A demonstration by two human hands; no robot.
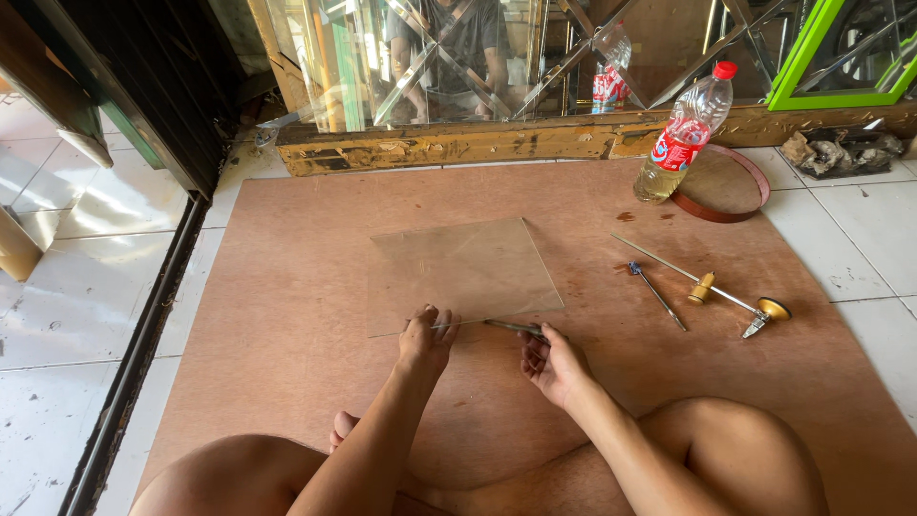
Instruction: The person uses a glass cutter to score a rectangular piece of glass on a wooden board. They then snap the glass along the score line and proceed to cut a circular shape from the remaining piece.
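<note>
Clear, flat, roughly square sheet of glass point(462, 272) lying at frame centre on a reddish-brown hardboard panel point(287, 315) spread over the white tiled floor point(67, 315); faint scratches and reflections on its surface, near edge running just above the hands. Left hand point(426, 339) pressed down on that near edge, fingers spread and flat, gripping nothing. Right hand point(552, 365) just beside the lower right corner of the sheet, fingers curled around a slim metal glass cutter point(514, 328) whose tip touches the glass edge.

Open board all round the sheet — widest toward the left of the frame and toward the bare knees at the bottom. Right of centre, apart from the glass: a small metal hand tool point(656, 295) and a long rod-shaped circle cutter with brass fittings point(707, 287). Upper right, a clear plastic bottle with red cap point(684, 134) leaning by a round wooden disc point(723, 183). Along the top, a worn wooden beam point(449, 146) under stacked mirrors — limit of room in that direction.
</note>
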